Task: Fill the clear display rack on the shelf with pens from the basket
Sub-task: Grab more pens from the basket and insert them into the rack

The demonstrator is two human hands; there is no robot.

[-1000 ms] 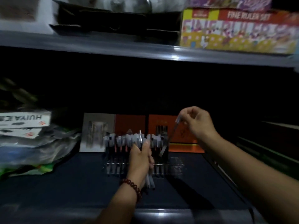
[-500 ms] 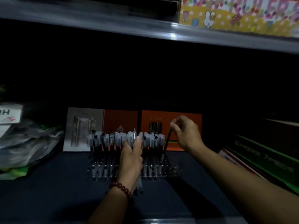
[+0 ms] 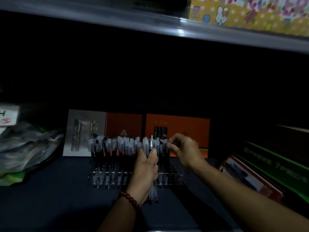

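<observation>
At frame centre the left hand (image 3: pixel 147 169) clenches a bundle of pens (image 3: pixel 153 190) before the clear rack (image 3: pixel 108 178), while the right hand (image 3: pixel 185 151) pinches the last pen (image 3: pixel 164 147) at its right end — light, stiff, slippery, I think best held near the cap.

Overall: dim and underexposed; most of the frame is close to black.
Light source: above and in front. The upper shelf edge (image 3: pixel 117 19) and the colourful box (image 3: pixel 250 14) on it are the brightest parts.
Glare: small white hotspot on that edge, right of centre; dull sheen on the plastic bag (image 3: pixel 25 148) at left.
Shadows: the back of the lower shelf (image 3: pixel 50 206) is lost in black above the orange boxes (image 3: pixel 177 129).
Blur: green boxes (image 3: pixel 275 164) at right are smeared and their print is unreadable. The right hand (image 3: pixel 185 149) has soft fingers.
Grain: heavy noise on the pens (image 3: pixel 117 144) and the left hand (image 3: pixel 145 173).
Edges: the upper shelf bows with the wide-angle curve.
Colour: muted and bluish on the shelf floor.
</observation>
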